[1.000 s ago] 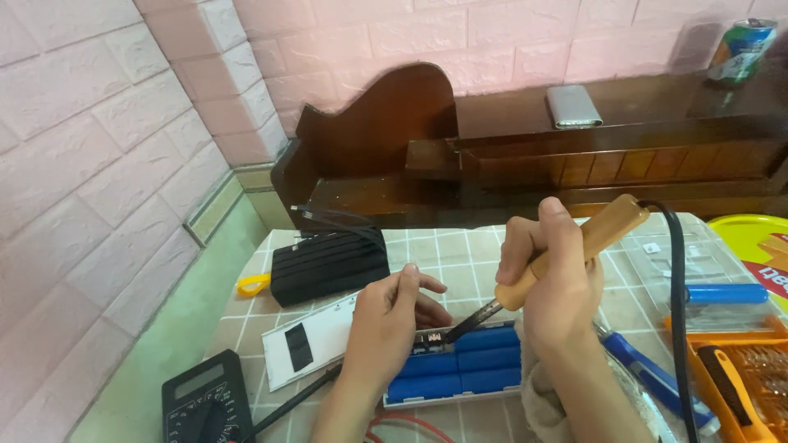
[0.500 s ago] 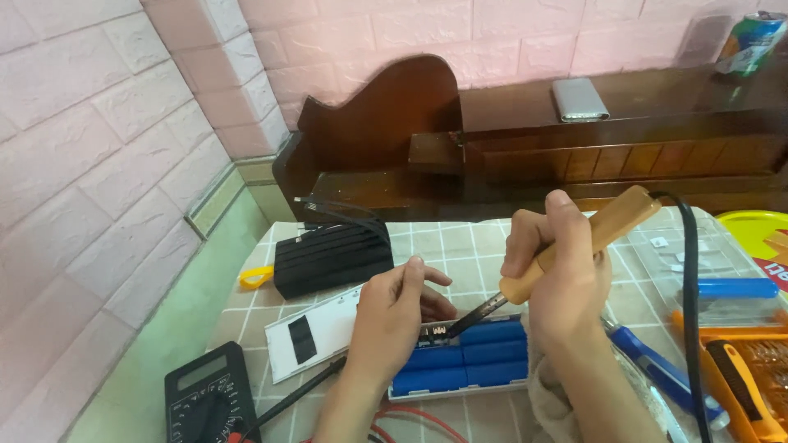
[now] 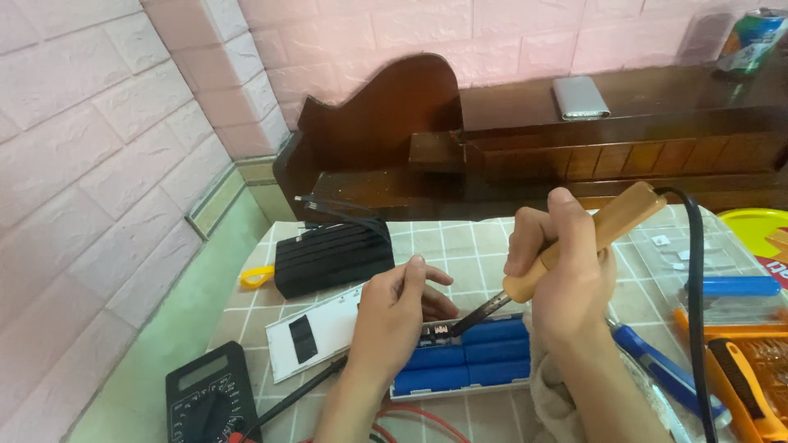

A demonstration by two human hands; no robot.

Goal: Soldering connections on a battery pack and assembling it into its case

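Both hands busy mid-solder: right hand [image 3: 566, 279] gripping soldering iron [image 3: 574, 246], left hand [image 3: 394, 316] pinching battery pack [image 3: 472, 361], demanding steady tip.

Multimeter [image 3: 209, 402] left of battery pack [image 3: 472, 361]

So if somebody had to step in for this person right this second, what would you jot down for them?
Right hand: gripping a wooden-handled soldering iron, tip down on the small circuit board at the end of the blue battery pack.
Left hand: resting on the pack beside the board, fingertips close to the iron's tip; whether it holds solder cannot be seen.
Around: black case behind, multimeter front left, orange tool kit right.
Done: pack lies open in its white shell, iron on the joint.
Left: joint not visibly finished; shell not closed. The tip is likely hot, so take the handle only.
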